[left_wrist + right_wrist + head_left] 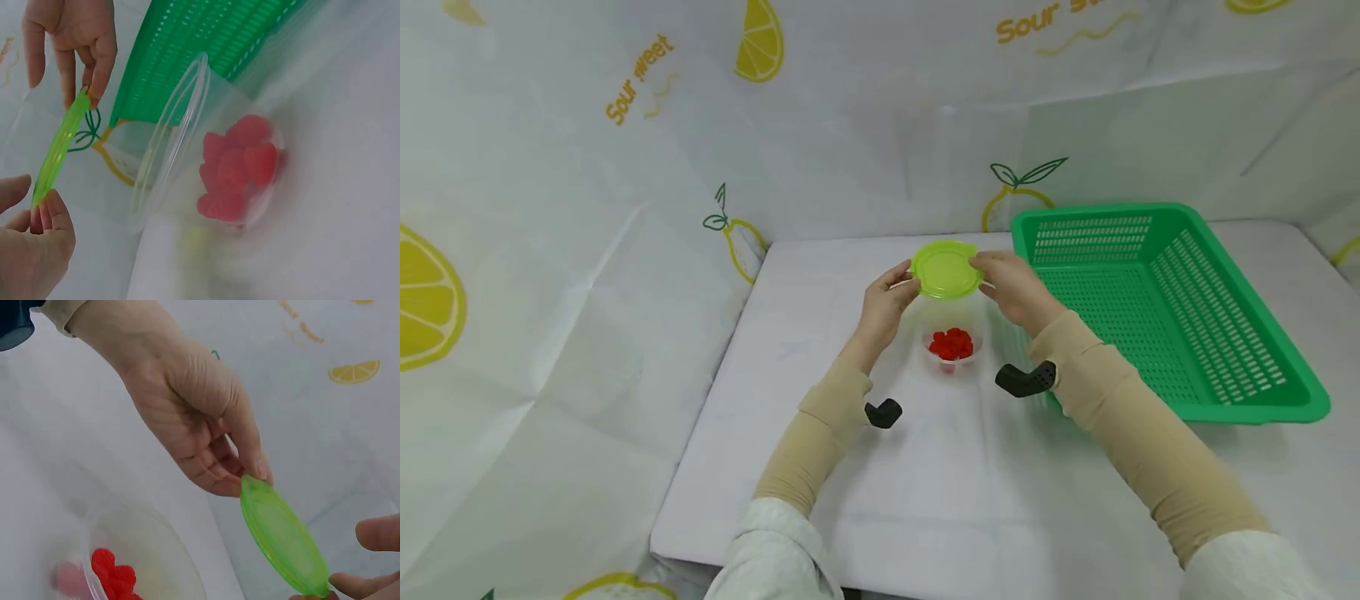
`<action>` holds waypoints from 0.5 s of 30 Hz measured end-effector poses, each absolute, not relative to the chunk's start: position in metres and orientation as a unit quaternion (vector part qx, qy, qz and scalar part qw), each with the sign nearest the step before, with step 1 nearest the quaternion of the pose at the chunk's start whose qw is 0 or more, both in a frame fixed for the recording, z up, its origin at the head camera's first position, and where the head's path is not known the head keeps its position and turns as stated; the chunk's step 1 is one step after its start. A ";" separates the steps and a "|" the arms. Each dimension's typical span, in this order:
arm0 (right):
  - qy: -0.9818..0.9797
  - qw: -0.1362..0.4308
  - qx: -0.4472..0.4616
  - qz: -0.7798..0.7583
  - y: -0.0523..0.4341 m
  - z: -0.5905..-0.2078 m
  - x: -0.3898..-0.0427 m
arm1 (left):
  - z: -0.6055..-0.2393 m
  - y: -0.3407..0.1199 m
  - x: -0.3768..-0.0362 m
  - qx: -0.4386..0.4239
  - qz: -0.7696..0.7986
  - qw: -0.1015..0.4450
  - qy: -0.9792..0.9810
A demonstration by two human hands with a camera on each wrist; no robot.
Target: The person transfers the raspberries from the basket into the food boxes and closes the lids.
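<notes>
Between both hands is a translucent green round lid (946, 271), raised above the table. My left hand (883, 307) pinches its left edge between thumb and fingers, and my right hand (1015, 287) pinches the right edge. In the left wrist view the lid is tilted and apart from the clear plastic bowl (203, 81). That bowl stands uncovered on the table, just below the lid in the head view. Several red berries (232, 170), raspberry-like in shape, lie at its bottom.
A big green plastic basket (1262, 412) with slotted sides stands to the right, close to my right forearm. White cloth (790, 467) covers the table. Behind rises a white sheet (865, 125) printed with lemons. Black wrist devices (1026, 379) stick out from both sleeves.
</notes>
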State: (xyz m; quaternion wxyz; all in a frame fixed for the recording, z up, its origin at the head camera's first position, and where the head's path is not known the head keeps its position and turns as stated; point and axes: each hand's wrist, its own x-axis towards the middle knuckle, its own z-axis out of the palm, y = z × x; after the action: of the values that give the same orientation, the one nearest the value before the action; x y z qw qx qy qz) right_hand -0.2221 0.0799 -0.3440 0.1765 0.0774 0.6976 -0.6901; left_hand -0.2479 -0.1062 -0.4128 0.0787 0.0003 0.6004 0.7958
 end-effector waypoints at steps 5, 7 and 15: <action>0.680 0.124 0.062 -0.720 0.074 -0.339 -0.191 | -0.404 -0.111 -0.231 0.048 0.779 0.096 0.618; 0.693 0.095 0.050 -0.713 0.071 -0.341 -0.181 | -0.402 -0.113 -0.225 0.064 0.769 0.097 0.629; 0.763 -0.014 0.046 -0.644 0.062 -0.365 -0.163 | -0.406 -0.120 -0.203 0.090 0.729 0.093 0.672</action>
State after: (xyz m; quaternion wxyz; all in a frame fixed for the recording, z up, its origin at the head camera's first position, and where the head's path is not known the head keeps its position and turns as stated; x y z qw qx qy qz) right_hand -0.1627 0.0616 -0.3651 -0.0145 0.0461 0.7634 -0.6441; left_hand -0.2035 -0.1202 -0.4059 0.0934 0.0901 0.6721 0.7290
